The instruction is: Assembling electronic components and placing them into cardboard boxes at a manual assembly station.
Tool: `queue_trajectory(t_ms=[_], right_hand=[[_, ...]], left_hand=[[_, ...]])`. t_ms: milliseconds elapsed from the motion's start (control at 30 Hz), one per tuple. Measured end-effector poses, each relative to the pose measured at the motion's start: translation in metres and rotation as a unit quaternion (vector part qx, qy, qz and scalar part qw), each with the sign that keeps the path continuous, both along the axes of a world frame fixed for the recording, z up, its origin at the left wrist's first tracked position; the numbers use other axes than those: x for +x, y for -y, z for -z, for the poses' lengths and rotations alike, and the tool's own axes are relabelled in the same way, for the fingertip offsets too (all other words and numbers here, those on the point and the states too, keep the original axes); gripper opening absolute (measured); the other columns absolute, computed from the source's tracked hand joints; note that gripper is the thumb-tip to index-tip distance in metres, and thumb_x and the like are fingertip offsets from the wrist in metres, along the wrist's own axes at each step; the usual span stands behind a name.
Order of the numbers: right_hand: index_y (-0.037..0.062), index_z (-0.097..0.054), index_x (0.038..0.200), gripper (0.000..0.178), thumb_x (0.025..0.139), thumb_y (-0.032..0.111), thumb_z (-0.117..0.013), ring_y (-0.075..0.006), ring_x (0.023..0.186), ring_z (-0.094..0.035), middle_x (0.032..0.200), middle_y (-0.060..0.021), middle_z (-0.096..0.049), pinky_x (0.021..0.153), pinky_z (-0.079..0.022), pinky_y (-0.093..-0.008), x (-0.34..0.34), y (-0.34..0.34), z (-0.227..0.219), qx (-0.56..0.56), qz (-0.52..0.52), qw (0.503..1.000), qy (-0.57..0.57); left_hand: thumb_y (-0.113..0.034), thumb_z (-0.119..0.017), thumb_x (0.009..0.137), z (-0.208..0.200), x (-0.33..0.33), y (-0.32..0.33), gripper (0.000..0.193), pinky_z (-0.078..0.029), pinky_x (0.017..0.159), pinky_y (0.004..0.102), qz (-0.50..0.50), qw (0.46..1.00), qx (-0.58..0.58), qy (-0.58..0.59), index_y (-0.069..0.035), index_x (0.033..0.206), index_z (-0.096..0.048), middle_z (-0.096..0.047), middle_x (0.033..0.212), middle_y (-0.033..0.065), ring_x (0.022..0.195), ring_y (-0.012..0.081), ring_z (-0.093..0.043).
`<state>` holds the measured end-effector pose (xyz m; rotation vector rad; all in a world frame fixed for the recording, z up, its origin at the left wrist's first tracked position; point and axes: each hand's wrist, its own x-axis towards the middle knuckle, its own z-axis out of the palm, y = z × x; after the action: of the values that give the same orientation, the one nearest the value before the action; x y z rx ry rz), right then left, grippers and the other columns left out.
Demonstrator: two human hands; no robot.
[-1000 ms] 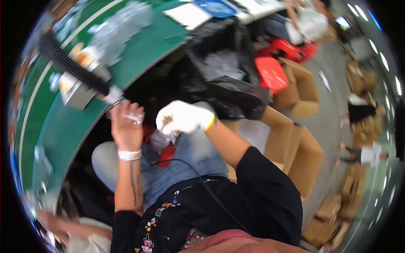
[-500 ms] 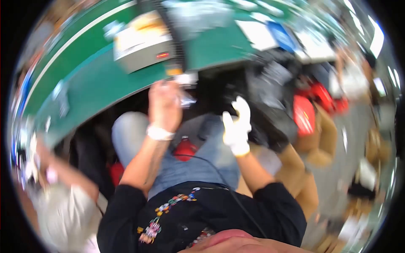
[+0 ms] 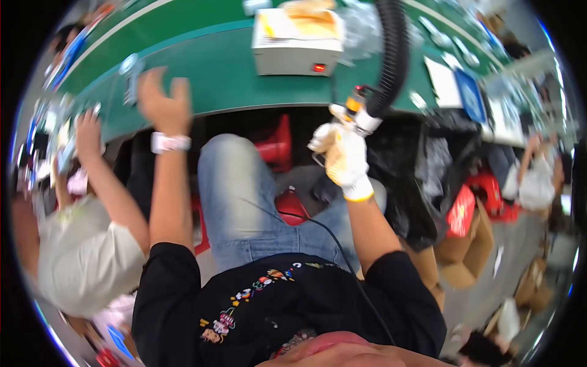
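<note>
A black corrugated hose [image 3: 394, 55] hangs down over the table edge. My right hand [image 3: 347, 156], in a white glove, is closed at its lower end, around a yellow-and-black cylindrical fitting [image 3: 353, 104]. A pale collar [image 3: 367, 122] sits beside the glove. The fingertips are partly hidden, and a thin shiny loop shows at the glove's left side. My bare left hand [image 3: 162, 101], slightly blurred, is over the green table [image 3: 214, 79] with fingers apart and nothing in it. Closest to it is a small grey-silver device [image 3: 131, 79] on the table.
A white box with a lit red switch [image 3: 299, 52] stands on the table, clear plastic bags [image 3: 361, 30] beside it. Black bags [image 3: 406, 177] and a cardboard box [image 3: 465, 257] are at my right. A co-worker's arm [image 3: 110, 183] is close on my left.
The hose end has passed from my left hand to my gloved right hand, which was open before. My left hand has moved left over the table and opened. The view has shifted.
</note>
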<state>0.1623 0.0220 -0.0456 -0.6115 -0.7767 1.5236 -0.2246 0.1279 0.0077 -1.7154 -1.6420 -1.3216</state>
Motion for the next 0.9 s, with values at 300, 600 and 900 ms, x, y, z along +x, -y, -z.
queue_trajectory(t_ms=[300, 600, 900], right_hand=[[0.0063, -0.054, 0.132, 0.038, 0.099, 0.019, -0.066, -0.0229, 0.092, -0.068, 0.107, -0.0093, -0.064, 0.082, -0.058, -0.0376, 0.025, 0.018, -0.045, -0.117, -0.074, 0.977, -0.159], [0.0098, -0.054, 0.138, 0.038, 0.104, 0.025, -0.059, -0.0329, 0.111, -0.067, 0.124, -0.0129, -0.067, 0.095, -0.056, -0.0488, 0.036, 0.006, 0.008, -0.086, 0.059, 0.984, -0.147], [0.0123, -0.055, 0.131, 0.040, 0.094, -0.002, -0.064, -0.0332, 0.128, -0.059, 0.140, -0.0144, -0.058, 0.109, -0.049, -0.0495, 0.035, 0.080, -0.012, 0.051, 0.211, 0.964, -0.151]], left_hand=[[-0.031, -0.079, 0.085, 0.022, -0.145, -0.114, 0.053, -0.043, 0.113, 0.0480, -0.347, 0.834, -0.417, 0.099, -0.011, 0.131, -0.063, -0.069, 0.126, 0.0217, 0.129, 0.0309, -0.061], [-0.016, -0.061, 0.102, 0.002, 0.096, 0.066, 0.037, -0.055, 0.097, 0.0508, 0.466, 0.567, -0.167, 0.658, 0.001, 0.134, -0.050, -0.064, 0.124, 0.0187, 0.113, 0.0346, -0.066], [-0.012, -0.057, 0.105, 0.032, 0.278, 0.109, 0.026, -0.052, 0.104, 0.0514, 0.411, 0.242, -0.300, 0.826, -0.012, 0.129, -0.046, -0.061, 0.132, 0.0136, 0.122, 0.0346, -0.064]])
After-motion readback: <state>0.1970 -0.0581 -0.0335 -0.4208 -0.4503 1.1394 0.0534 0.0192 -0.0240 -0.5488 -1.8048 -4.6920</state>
